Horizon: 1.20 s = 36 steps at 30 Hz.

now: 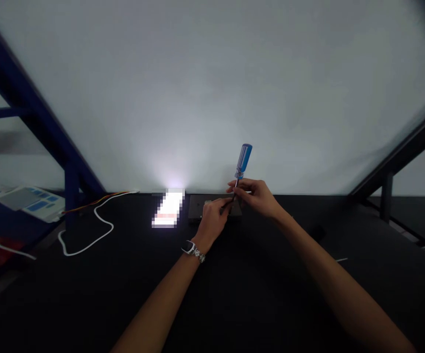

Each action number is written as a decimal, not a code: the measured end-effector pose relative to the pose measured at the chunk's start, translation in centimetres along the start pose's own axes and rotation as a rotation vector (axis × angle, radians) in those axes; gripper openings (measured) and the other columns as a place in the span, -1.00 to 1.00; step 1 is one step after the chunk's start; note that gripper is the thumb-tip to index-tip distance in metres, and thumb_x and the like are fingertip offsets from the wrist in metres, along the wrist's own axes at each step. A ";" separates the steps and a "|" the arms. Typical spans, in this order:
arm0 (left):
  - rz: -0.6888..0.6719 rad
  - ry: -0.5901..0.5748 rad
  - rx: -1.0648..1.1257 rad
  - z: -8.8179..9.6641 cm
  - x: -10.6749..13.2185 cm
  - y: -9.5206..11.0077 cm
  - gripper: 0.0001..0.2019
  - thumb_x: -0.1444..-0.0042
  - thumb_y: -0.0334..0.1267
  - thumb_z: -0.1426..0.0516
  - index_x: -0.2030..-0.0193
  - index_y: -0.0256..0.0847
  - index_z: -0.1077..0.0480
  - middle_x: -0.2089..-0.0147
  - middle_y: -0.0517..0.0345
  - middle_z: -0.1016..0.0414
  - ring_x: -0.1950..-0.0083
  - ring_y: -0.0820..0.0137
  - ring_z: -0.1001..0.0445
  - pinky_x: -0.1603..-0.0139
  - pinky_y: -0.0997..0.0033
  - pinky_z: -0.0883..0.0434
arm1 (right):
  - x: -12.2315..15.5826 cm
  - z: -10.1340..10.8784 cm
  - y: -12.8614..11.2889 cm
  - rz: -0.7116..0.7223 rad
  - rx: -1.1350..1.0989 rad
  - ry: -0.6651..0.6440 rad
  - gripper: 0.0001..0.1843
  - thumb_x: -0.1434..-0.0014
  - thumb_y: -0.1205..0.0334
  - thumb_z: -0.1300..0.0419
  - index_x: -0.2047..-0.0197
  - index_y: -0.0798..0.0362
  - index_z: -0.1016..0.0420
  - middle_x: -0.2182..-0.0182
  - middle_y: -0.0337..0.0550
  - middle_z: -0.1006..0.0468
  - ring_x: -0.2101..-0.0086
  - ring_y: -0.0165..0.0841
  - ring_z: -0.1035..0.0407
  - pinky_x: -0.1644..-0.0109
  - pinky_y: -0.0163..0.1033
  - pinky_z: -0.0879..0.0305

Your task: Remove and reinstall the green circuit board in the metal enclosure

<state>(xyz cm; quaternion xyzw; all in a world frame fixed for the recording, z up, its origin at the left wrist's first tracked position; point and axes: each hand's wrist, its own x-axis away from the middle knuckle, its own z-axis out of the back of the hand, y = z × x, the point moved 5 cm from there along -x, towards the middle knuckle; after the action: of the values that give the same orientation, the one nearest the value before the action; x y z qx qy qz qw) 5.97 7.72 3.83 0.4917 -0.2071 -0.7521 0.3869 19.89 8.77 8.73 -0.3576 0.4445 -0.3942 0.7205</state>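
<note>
A screwdriver with a blue handle (243,159) stands almost upright, handle up, its shaft running down between my two hands. My right hand (256,196) is closed around the shaft just below the handle. My left hand (212,219), with a watch at the wrist, pinches the lower end of the shaft near the tip. Both hands hover over a small dark flat box (198,207) at the far edge of the black table (234,294). What the tip touches is hidden by my fingers.
A bright white pixelated rectangle (168,209) lies left of the box. A white cable (87,235) loops across the table's left side. A white panel with blue patches (32,201) sits far left. Blue frame bars (32,108) rise left; dark bars (400,157) right.
</note>
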 end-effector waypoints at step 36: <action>-0.170 -0.244 -0.303 1.1 1.8 -0.7 -0.79 -0.29 -0.37 -0.04 0.06 -0.19 -0.48 0.07 0.05 -0.48 0.02 0.28 -0.44 -0.06 0.17 -0.41 | 0.4 0.6 1.0 0.032 0.050 0.205 -0.67 -0.11 0.02 -0.29 0.45 0.00 -0.26 0.58 -0.31 -0.38 0.58 -0.43 -0.28 0.50 -0.27 -0.19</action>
<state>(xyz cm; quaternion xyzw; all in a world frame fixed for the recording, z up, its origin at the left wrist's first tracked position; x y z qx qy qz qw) 4.33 6.68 2.82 0.3489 -0.0943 -0.8586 0.3636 20.85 8.98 7.93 -0.2902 0.5116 -0.4281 0.6861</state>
